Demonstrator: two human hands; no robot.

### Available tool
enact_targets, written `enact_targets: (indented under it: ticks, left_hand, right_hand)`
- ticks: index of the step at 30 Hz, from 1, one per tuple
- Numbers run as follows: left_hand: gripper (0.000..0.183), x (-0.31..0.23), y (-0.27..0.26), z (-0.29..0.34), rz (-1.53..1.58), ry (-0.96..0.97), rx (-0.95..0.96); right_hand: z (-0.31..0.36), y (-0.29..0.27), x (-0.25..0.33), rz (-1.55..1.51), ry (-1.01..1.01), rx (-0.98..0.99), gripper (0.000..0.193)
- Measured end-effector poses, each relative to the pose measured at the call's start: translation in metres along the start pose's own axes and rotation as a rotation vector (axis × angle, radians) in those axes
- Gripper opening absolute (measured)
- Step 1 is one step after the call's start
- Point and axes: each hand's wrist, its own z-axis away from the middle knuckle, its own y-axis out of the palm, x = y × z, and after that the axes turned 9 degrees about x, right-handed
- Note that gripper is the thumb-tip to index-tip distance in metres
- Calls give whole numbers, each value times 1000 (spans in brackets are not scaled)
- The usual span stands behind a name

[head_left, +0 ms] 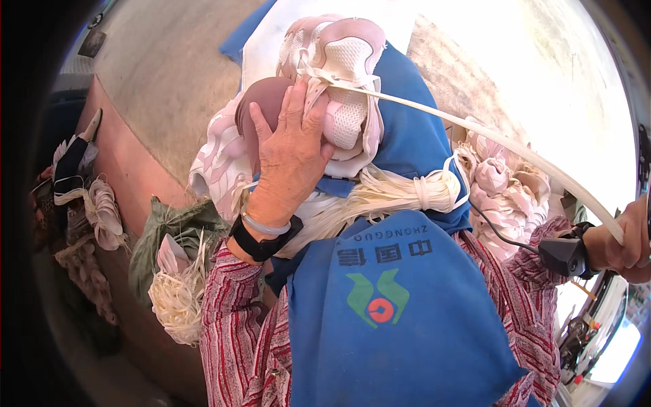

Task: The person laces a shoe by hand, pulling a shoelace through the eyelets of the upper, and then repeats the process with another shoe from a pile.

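Pink-and-white mesh shoe uppers [349, 57] lie bunched over my lap. My left hand [291, 142] holds one by its edge, the fingers stretched along it and over a smooth mauve rounded piece [261, 112]; the thumb is partly hidden. A flat white shoelace [468, 123] comes out of the upper's eyelet area, beside my left fingertips. It runs taut to the far right, where my right hand [627, 237] is closed around it, cut off by the picture's edge. A tied bundle of cream laces [407, 190] rests across my lap below the uppers.
A blue apron [400, 332] covers my front. More uppers are heaped at my right [508, 190]. At my left stand a green sack [176, 227] and a tangle of loose laces [180, 305]. A black device [566, 254] with a cable sits at my right wrist.
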Motion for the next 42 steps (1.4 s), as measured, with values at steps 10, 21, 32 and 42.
enact_targets:
  ticks: [10, 21, 32, 42]
  left_hand:
    - [75, -7, 6, -21, -35, -134, -59]
    - [68, 12, -2, -41, -137, -258, -15]
    - [51, 8, -9, -29, 111, 48, -138]
    - [50, 0, -14, -36, -31, 95, -106]
  right_hand:
    - [-2, -45, -212, 1535, 784, -53, 53]
    - [-25, -99, -240, 1617, 740, -93, 30]
    - [-16, -79, -119, 1384, 779, -215, 20]
    - [-31, -31, -26, 949, 80, -670, 31]
